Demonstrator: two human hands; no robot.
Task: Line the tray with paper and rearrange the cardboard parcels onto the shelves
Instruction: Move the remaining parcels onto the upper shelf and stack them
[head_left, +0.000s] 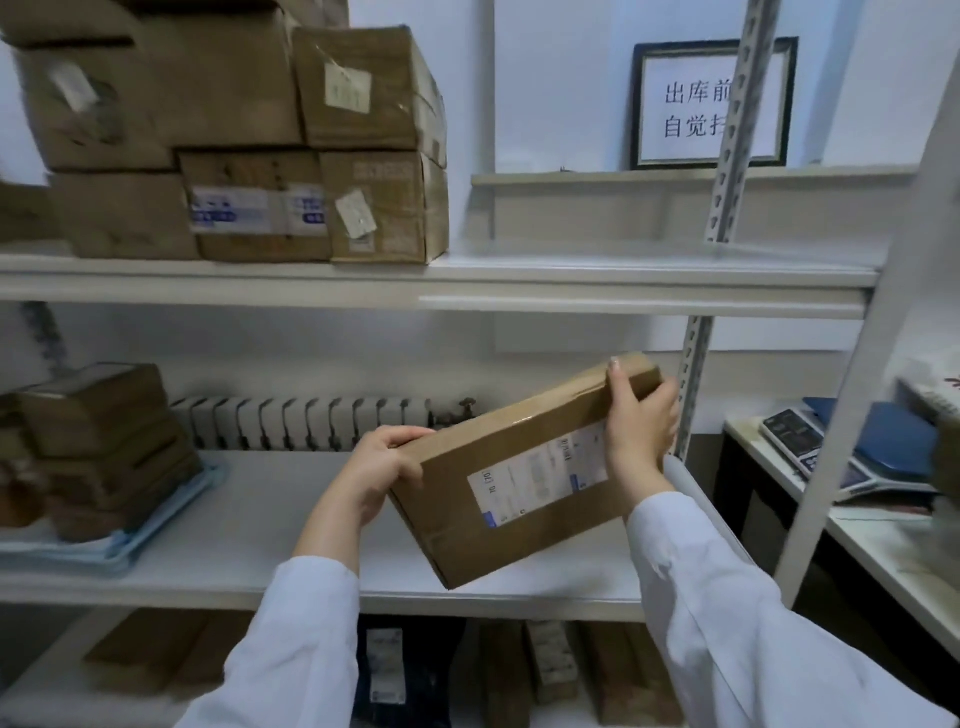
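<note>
A flat cardboard parcel (498, 467) with a white shipping label hangs tilted above the right half of the middle shelf (260, 530). My left hand (376, 473) grips its near left corner. My right hand (636, 431) grips its far right end, fingers curled over the top edge. A blue tray (135, 540) lined with pale paper sits at the left of the same shelf, with a stack of cardboard parcels (104, 447) on it. More cardboard parcels (249, 135) are piled on the left of the upper shelf (623, 270).
White metal uprights (693, 379) frame the shelving at right. A side table (883, 551) at right holds a blue-topped scale (852, 447). A framed notice (711, 104) leans on a ledge behind. Boxes (550, 665) and a dark bag sit on the bottom shelf.
</note>
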